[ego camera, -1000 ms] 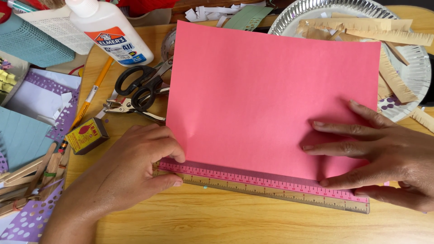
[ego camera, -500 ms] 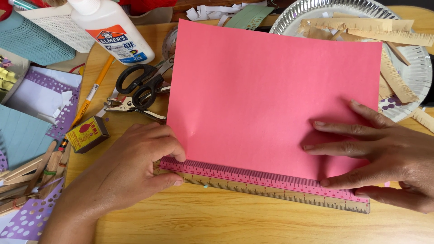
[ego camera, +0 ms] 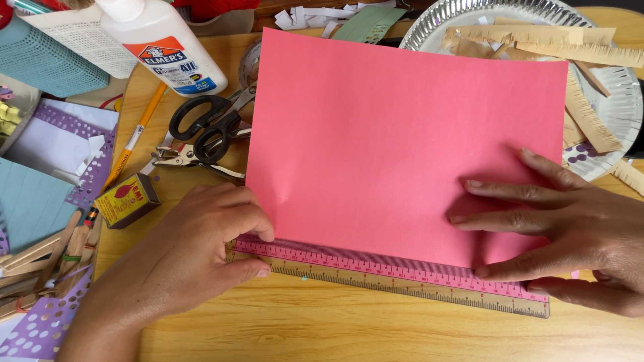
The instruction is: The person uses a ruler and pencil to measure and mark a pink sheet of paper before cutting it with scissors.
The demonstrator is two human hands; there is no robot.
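Black-handled scissors [ego camera: 208,124], glue bottle [ego camera: 164,43], and matchbox [ego camera: 126,200] lie left.

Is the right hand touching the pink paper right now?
Touching. The head view shows the right hand lying flat on the pink paper, its fingers spread across the sheet's lower right part with no gap beneath them.

Bare wooden table [ego camera: 349,335] open below the ruler [ego camera: 402,278], scissors [ego camera: 208,124] and glue bottle [ego camera: 161,43] crowd upper left — paper plate [ego camera: 604,80] blocks upper right
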